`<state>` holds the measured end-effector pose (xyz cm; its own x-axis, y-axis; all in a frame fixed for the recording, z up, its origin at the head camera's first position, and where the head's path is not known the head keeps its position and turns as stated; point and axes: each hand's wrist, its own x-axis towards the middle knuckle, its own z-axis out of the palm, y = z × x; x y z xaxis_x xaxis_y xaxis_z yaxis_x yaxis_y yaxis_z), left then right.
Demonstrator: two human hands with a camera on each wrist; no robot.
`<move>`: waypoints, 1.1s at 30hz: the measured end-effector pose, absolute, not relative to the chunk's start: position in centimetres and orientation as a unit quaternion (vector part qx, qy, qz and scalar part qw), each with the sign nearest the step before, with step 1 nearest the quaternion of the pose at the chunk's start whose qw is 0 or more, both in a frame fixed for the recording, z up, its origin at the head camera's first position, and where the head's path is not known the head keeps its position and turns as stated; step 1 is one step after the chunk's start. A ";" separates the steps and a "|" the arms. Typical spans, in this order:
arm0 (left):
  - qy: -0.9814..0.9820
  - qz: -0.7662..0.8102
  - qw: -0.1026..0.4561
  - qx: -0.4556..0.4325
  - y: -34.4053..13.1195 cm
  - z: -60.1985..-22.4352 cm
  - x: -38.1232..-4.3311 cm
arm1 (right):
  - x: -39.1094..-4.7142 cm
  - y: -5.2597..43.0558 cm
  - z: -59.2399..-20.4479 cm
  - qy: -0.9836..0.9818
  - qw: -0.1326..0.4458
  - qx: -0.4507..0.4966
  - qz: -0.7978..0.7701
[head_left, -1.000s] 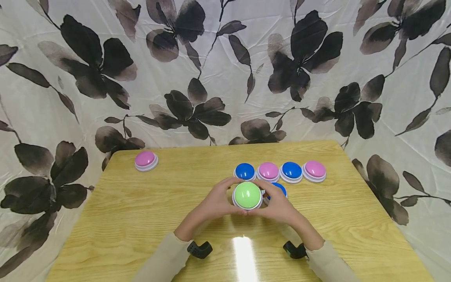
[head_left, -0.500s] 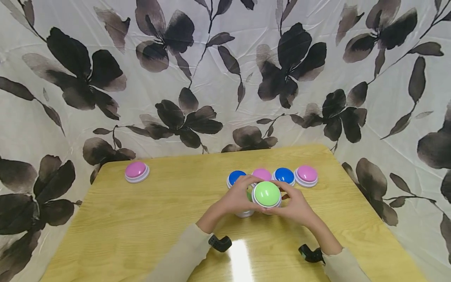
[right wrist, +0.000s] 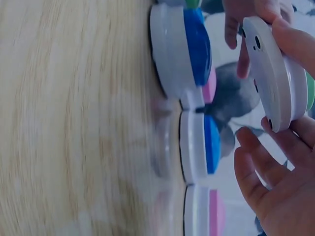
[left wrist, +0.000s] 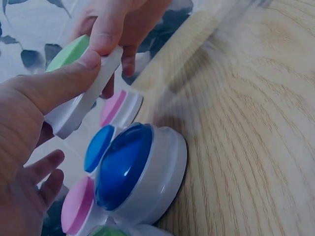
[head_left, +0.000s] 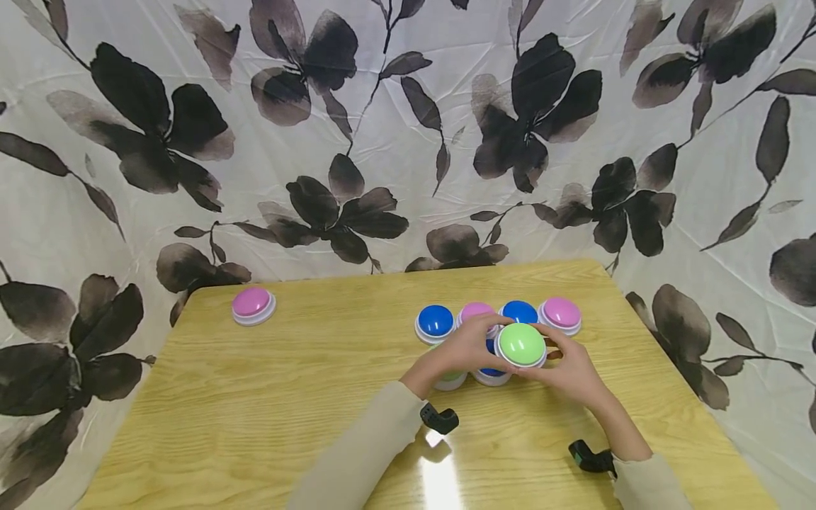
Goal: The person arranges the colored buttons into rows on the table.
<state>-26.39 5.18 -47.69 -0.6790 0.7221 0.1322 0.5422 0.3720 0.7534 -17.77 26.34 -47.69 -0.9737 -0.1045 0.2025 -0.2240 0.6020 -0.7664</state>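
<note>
Head view: both hands hold a green dome button [head_left: 521, 345] off the wooden table [head_left: 268, 397], raised above a blue button [head_left: 491, 372] that sits on the tabletop. Left hand [head_left: 462, 347] pinches the white rim on its left side; right hand [head_left: 569, 365] grasps the right side, fingers curled round the base. Left wrist view shows the thumb [left wrist: 59, 86] pressed along the rim of the tilted green button [left wrist: 69, 51], the blue button [left wrist: 128, 167] just below it. Right wrist view shows the white underside [right wrist: 268, 73] with small holes, clear of the table. Behind the hands runs a row of blue [head_left: 435, 322], pink [head_left: 474, 312], blue [head_left: 519, 310] and pink [head_left: 559, 314] buttons. A second green button [head_left: 450, 379] lies partly hidden under the left hand. A lone pink button [head_left: 253, 305] stands well apart at the far left corner.
</note>
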 end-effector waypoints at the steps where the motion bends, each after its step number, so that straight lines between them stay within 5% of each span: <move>1: 0.824 0.399 0.113 0.387 5.5 -47.7 -26.5 | -17.8 26.6 -47.8 -0.893 0.067 0.088 0.436; 33: 0.865 0.280 0.133 0.395 9.8 -48.5 -28.2 | -18.7 29.2 -50.1 -0.892 0.024 0.031 0.451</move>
<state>-28.18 9.79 -48.46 -0.6523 0.7579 -0.0079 0.6093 0.5306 0.5893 -18.71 29.21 -50.07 -0.9969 -0.0335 0.0710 -0.0770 0.5916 -0.8025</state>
